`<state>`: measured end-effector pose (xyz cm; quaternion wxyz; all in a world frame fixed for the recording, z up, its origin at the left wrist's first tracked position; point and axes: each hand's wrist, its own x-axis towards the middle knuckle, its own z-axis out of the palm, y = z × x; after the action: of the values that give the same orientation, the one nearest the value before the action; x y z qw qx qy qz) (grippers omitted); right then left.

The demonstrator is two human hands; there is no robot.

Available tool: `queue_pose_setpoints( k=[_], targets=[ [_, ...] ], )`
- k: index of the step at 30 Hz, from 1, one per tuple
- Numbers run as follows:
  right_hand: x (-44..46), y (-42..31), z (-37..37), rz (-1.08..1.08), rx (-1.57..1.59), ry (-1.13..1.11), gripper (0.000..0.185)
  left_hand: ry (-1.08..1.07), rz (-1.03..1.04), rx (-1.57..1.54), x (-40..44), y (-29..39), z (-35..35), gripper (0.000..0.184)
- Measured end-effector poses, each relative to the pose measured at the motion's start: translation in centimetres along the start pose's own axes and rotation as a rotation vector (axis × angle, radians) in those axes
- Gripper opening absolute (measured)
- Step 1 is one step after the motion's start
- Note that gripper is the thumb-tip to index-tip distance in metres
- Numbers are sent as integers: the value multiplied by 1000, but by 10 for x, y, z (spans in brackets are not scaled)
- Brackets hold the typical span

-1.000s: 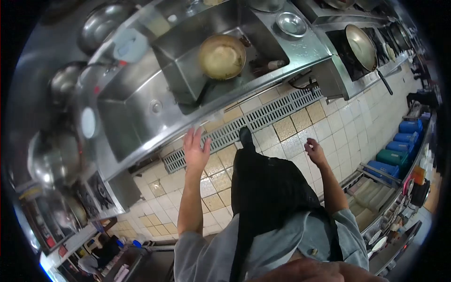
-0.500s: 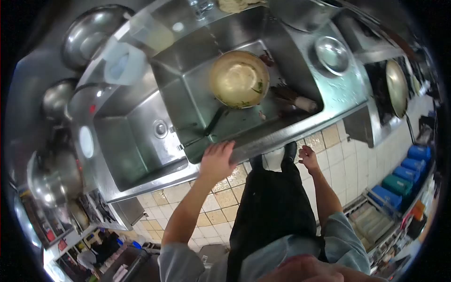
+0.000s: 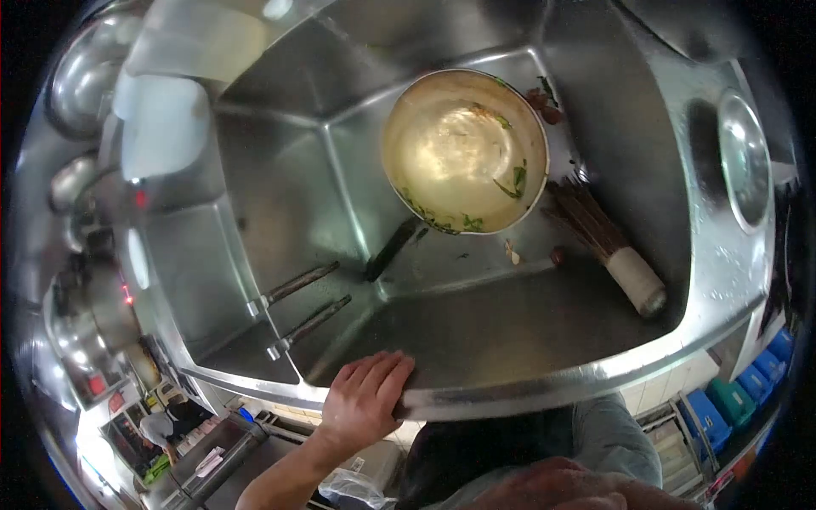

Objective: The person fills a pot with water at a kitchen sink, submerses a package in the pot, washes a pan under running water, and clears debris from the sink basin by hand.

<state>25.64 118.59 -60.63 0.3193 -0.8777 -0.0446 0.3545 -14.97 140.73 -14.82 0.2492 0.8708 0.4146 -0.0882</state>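
Observation:
My left hand (image 3: pixel 370 395) lies over the front rim of the metal sink (image 3: pixel 527 393), its fingers laid across the edge and holding nothing loose. My right hand is out of sight; only part of a grey sleeve (image 3: pixel 619 429) shows low on the right. In the deep basin is a round pan (image 3: pixel 459 153) with a dark handle (image 3: pixel 393 249), holding cloudy liquid and green leafy scraps. A bamboo wok brush (image 3: pixel 608 238) with a pale wrapped grip rests to its right. Food scraps (image 3: pixel 544 104) lie beside the pan.
Two dark bars with metal ends (image 3: pixel 302 283) reach over the divider. White plastic containers (image 3: pixel 166 127) stand left of the basin. On the right ledge sits a metal bowl (image 3: pixel 744 161). Blue bins (image 3: pixel 705 421) are low at right; another person (image 3: pixel 170 425) is at lower left.
My view has moved closer over the sink, so the pan and brush look larger. My right hand has left the view. My left hand stays on the front rim.

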Motion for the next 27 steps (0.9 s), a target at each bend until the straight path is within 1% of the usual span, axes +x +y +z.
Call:
queue_pose_setpoints(
  k=[4, 6, 7, 10, 17, 19, 26, 27],
  targets=[
    [32, 1, 17, -30, -40, 27, 41, -23, -29, -32, 3, -2, -1, 66],
    [45, 8, 18, -41, -52, 47, 41, -39, -6, -26, 5, -2, -3, 62],
    [55, 8, 27, -45, -58, 41, 41, -22, -12, -11, 5, -2, -2, 57],
    [72, 11, 29, -65, -75, 58, 42, -12, -7, 4, 5, -4, 0, 52],
    [104, 10, 39, -108, -95, 63, 43, 24, -20, 39, 4, -3, 3, 50],
    [107, 8, 40, -111, -105, 63, 43, 38, 2, 47, 7, 0, -1, 44],
    [111, -1, 40, -143, -129, 60, 44, 40, 16, 51, 2, -2, -1, 45],
    [110, -3, 39, -144, -134, 58, 44, 48, 25, 51, 0, -4, 2, 47]
  ],
)
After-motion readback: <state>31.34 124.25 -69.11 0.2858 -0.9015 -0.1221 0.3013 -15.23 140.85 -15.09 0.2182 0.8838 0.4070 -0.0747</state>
